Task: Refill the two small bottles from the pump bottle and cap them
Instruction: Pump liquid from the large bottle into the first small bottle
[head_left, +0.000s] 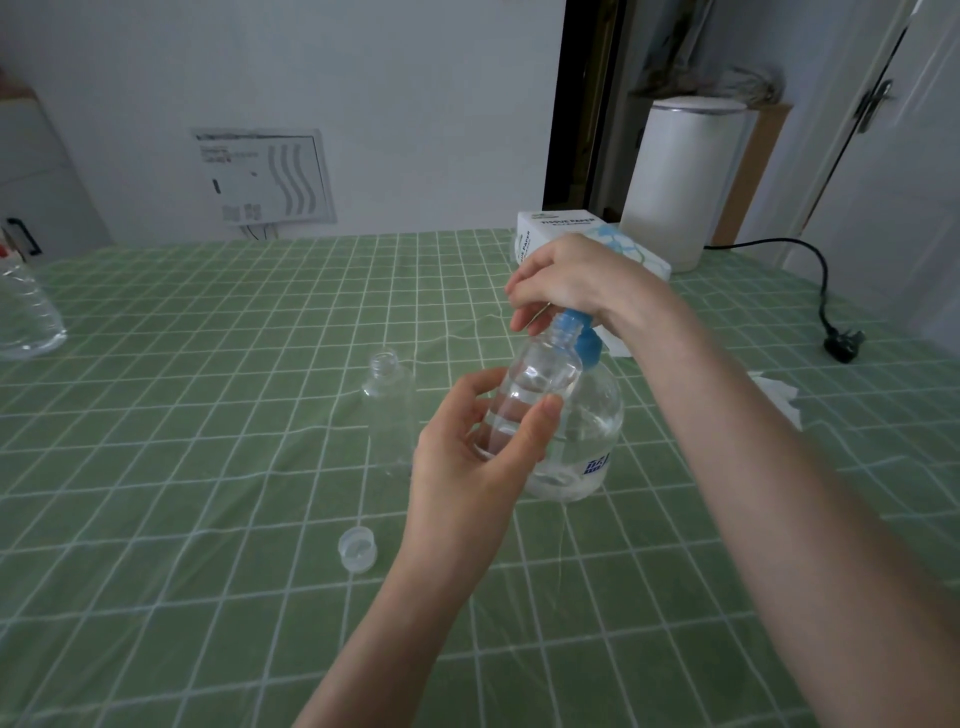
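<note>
My left hand (480, 457) holds a small clear bottle (530, 389), tilted, with its open neck right under the blue pump nozzle. My right hand (566, 283) rests on top of the blue pump head (584, 340) of the clear pump bottle (592, 441), which stands on the green checked tablecloth just behind the small bottle. A second small clear bottle (388, 405) stands upright and uncapped to the left. One translucent cap (357, 548) lies on the cloth nearer to me. I see no second cap.
A tissue box (550, 228) and a white appliance (685, 176) with a black cord and plug (841, 343) stand at the back right. A crumpled tissue (779, 395) lies right of my arm. A large clear plastic bottle (26, 317) sits at the left edge.
</note>
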